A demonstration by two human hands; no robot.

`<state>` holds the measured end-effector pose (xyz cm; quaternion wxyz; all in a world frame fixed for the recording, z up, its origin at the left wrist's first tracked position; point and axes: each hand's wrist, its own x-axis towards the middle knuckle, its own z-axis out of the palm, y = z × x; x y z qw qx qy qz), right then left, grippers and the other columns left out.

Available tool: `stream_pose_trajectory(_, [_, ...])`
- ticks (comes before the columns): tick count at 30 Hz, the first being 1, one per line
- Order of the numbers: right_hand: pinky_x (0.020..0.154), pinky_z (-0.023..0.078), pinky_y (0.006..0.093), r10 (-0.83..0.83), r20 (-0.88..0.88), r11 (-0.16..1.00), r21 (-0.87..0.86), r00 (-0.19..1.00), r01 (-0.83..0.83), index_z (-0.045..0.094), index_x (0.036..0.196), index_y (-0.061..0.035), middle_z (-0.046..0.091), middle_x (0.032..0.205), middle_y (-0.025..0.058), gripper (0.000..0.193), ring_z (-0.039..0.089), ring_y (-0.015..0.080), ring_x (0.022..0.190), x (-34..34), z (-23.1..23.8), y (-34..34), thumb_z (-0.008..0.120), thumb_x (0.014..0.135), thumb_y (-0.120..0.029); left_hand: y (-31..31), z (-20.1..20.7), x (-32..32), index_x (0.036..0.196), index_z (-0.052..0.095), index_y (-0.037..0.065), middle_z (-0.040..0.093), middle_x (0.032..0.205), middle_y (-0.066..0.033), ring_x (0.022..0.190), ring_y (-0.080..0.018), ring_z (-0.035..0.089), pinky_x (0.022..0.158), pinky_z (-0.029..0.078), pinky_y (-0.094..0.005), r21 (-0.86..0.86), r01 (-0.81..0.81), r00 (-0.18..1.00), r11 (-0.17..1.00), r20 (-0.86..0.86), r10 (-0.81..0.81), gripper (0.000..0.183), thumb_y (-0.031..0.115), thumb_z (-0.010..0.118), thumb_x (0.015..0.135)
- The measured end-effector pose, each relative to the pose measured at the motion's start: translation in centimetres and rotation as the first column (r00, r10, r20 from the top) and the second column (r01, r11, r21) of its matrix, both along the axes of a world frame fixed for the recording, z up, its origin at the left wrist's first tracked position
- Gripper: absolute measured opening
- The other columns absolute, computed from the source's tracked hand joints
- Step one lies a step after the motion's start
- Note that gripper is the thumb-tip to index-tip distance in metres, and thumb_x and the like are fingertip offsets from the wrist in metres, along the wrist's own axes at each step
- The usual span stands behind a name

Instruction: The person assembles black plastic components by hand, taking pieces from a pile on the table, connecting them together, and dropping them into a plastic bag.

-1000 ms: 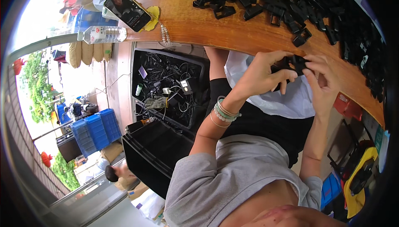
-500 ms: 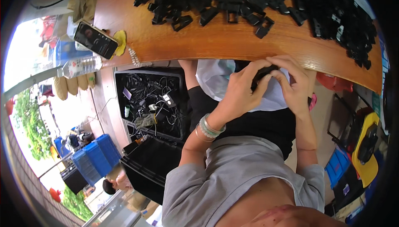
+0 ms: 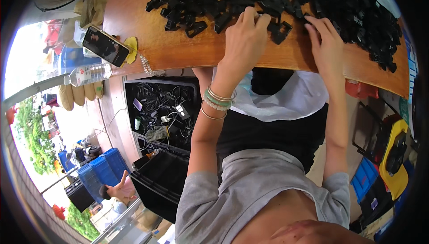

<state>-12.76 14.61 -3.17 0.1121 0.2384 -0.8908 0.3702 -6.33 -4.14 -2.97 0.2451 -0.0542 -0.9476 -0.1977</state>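
A heap of small black plastic parts (image 3: 321, 3), some shaped like open frames or clips, spreads over the far side of the wooden table (image 3: 178, 50). My left hand (image 3: 246, 38), with bangles at its wrist, is at the heap's near edge. Its fingertips are drawn together among the parts; what lies between them is too small to make out. To its right, my right hand (image 3: 327, 45) reaches over the table with fingers bent and apart, their tips by the parts. Between the two hands lies a loose black frame-shaped part (image 3: 280, 33). Below the table edge, a white plastic bag (image 3: 286, 105) hangs open over my lap, with something black inside.
A phone (image 3: 105, 46) leans by a yellow object (image 3: 131, 50) on the left, near a beaded string (image 3: 145, 64) and clear bottles (image 3: 89, 74). A black bin (image 3: 163, 81) of cables and small parts stands left of my legs. Farther off, a person (image 3: 119, 192) is visible.
Both hands have risen from the table edge, where they held a black part together, to the heap. They have moved apart, and that part is no longer seen between them.
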Motion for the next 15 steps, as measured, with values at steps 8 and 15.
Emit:
stream_pose_trajectory(8, [0.074, 0.041, 0.0347, 0.363, -0.258, 0.931, 0.066, 0.896, -0.358, 0.063, 0.104, -0.0076, 0.056, 0.103, 0.008, 0.028, 0.055, 0.0262, 0.087, 0.6, 2.2, -2.3, 0.062, 0.077, 0.001, -0.3, -1.2, 0.1, 0.091, 0.058, 0.004, 0.053, 0.099, -0.0123, 0.088, -0.0297, 0.054, 0.074, 0.047, -0.0377, 0.067, 0.125, 0.973, 0.99, -0.202, -0.109, 0.028, 0.002, 0.067, 0.065])
stream_pose_trajectory(15, [0.079, 0.043, 0.0368, 0.476, -0.006, 0.868, -0.154, 0.879, -0.472, 0.059, 0.096, -0.0001, 0.06, 0.094, 0.0121, 0.022, 0.056, 0.029, 0.091, 0.2, 2.2, -3.7, 0.063, 0.075, 0.004, -0.3, 0.0, 1.2, 0.097, 0.054, 0.002, 0.053, 0.102, -0.0126, 0.081, -0.0266, 0.059, 0.068, 0.051, -0.0352, 0.338, 0.1, 0.994, 0.936, -0.085, -0.075, 0.024, -0.005, 0.06, 0.075])
